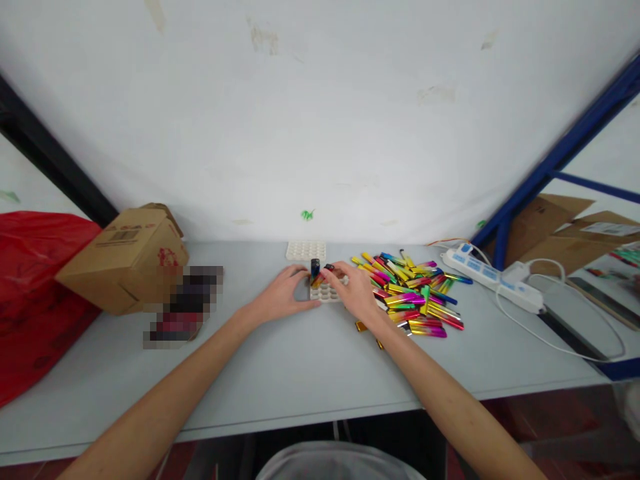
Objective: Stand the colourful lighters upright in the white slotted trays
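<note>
Fingers (341, 267) of right hand (359, 295) closed on dark-topped lighter (329, 267), left hand (281, 295) open at white tray (327, 294).

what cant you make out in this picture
All in the head view:
- white holed tray's right part: behind the right hand
- dark-and-red items by the brown cardboard box: pixelated
- box's small print: too small
- red plastic bag's far side: cut off by left edge
</note>
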`<state>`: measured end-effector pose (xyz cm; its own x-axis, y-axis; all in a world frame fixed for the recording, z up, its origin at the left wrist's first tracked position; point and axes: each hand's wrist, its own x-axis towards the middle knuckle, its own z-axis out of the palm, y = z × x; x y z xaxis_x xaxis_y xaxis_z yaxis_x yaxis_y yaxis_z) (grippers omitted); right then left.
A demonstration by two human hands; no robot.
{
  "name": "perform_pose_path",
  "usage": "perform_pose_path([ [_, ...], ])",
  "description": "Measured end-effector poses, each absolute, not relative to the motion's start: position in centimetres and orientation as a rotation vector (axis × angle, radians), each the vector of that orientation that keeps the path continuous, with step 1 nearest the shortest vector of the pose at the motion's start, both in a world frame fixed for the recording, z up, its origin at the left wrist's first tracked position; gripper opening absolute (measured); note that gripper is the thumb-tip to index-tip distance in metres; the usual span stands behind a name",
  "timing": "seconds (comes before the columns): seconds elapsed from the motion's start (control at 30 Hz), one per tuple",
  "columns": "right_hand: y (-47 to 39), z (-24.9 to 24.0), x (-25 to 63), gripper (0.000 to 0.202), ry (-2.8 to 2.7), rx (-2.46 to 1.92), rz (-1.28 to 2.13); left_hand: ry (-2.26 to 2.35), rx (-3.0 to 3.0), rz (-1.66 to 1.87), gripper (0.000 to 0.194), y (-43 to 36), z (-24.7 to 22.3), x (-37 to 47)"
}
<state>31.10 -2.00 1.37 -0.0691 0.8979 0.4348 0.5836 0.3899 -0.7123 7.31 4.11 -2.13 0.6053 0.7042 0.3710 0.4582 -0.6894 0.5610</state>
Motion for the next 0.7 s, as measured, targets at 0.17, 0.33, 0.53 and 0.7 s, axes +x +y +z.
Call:
perform_pose_path([
  [0.17,-1.8,1.5,30.9,0.017,-1.965,-1.401,0.320,0.912,2.463,0.806,0.067,4.1,-2.3,7.3],
  [0.33,-2.0,2.5,29.5,0.031,-2.195,-1.535,0.007,0.914,2.496,0.832,0.059,4.1,-2.3,7.4],
  [0.53,-2.2,4.0,30.6,0.038,-2.176,-1.551,0.003,0.953,2.500,0.817,0.062,4.2,-2.3,7.4],
  [0.7,-5.1,5.5,36.4,0.031,-2.216,-1.250,0.232,0.977,2.479,0.814,0.066,4.0,-2.3,7.3],
])
